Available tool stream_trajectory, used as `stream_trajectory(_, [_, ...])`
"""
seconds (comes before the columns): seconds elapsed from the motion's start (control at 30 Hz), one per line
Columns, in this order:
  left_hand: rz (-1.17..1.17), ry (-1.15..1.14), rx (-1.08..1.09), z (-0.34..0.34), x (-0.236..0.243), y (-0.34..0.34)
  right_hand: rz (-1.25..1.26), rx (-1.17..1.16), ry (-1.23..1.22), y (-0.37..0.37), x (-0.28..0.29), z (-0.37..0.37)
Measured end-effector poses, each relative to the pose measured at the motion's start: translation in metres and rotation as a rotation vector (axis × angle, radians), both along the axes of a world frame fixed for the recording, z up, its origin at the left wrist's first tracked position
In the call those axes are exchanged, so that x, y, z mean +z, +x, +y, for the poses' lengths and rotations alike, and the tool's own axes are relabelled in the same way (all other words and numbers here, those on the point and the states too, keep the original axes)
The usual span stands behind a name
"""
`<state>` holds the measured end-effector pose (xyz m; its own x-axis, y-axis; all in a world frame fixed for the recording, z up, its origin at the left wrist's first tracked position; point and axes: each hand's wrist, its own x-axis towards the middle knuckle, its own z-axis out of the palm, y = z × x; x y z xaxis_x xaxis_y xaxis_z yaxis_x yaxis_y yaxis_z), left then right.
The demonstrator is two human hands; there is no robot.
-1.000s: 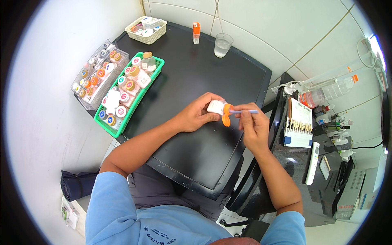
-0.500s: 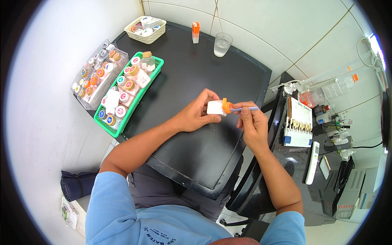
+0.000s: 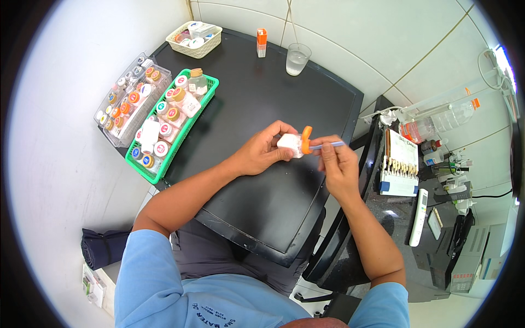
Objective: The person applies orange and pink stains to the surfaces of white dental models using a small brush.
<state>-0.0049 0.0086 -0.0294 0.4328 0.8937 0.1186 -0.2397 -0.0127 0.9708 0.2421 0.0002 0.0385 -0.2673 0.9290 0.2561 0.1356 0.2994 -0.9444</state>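
Observation:
My left hand (image 3: 265, 150) is closed round a small bottle of white material (image 3: 289, 144) with an orange flip cap (image 3: 306, 136), held above the black table (image 3: 257, 213). The open lid sticks up on the far side. My right hand (image 3: 337, 167) pinches a thin pale lilac-blue stick (image 3: 332, 144), held level, its left end at the bottle's orange mouth. That end is hidden at the cap. To the left lies a green basket (image 3: 186, 133) full of jars with coloured lids. Beyond the hands stand an orange-and-white carton (image 3: 262, 42) and a glass of clear liquid (image 3: 298, 60).
A clear organiser of small jars (image 3: 126, 101) and a cream basket (image 3: 193, 48) sit at the left and back. A dark side counter (image 3: 394, 218) on the right carries a shade-guide-like holder (image 3: 399, 183), a white remote (image 3: 419, 218), bottles and a grey appliance (image 3: 469, 265).
The bottle has rolled in my left hand: its open orange lid, hanging down earlier, now points up and away. My right hand and the stick have shifted slightly up.

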Motion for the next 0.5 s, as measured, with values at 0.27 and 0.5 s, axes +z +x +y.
stream_trajectory(0.27, [0.022, -0.022, -0.046, -0.005, 0.012, 0.000, 0.012, -0.016, 0.022, -0.001, 0.002, -0.005])
stream_trajectory(0.5, [0.015, -0.065, -0.039, -0.003, 0.010, -0.001, 0.138, -0.066, 0.080, 0.006, 0.002, -0.005])
